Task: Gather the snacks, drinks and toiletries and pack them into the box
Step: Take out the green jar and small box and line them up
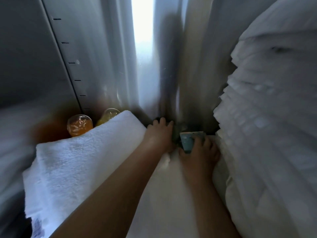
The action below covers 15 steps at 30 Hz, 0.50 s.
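Right hand (200, 152) grasps a blurred teal box (187, 140) — left hand (159, 134) sits in dark blur, its grip impossible to tell.

Bare forearms run to the bare left hand (159, 134) and right hand (199, 153).

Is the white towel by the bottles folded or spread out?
Folded: the white towel lies as a thick pad with a rounded doubled edge in front of the orange bottle.
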Each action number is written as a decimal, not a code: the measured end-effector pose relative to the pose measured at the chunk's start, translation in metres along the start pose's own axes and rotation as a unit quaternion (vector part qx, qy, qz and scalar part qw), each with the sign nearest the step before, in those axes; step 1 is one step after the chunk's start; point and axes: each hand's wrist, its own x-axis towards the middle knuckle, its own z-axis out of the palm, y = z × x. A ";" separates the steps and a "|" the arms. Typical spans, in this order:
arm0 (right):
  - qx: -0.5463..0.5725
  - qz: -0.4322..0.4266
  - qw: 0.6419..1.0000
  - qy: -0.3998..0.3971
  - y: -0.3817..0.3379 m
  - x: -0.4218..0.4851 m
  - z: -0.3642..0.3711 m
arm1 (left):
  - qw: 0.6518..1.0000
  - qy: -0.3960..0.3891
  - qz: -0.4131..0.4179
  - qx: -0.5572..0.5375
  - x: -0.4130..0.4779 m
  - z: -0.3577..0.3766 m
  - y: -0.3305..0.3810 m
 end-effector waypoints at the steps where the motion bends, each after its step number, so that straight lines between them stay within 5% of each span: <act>1: -0.005 0.000 1.000 -0.003 0.000 -0.001 -0.001 | 1.000 0.003 -0.004 0.001 -0.001 0.000 0.000; 15: 0.073 0.014 0.997 0.002 -0.013 -0.049 -0.033 | 0.972 0.209 0.056 -0.088 -0.044 -0.016 -0.001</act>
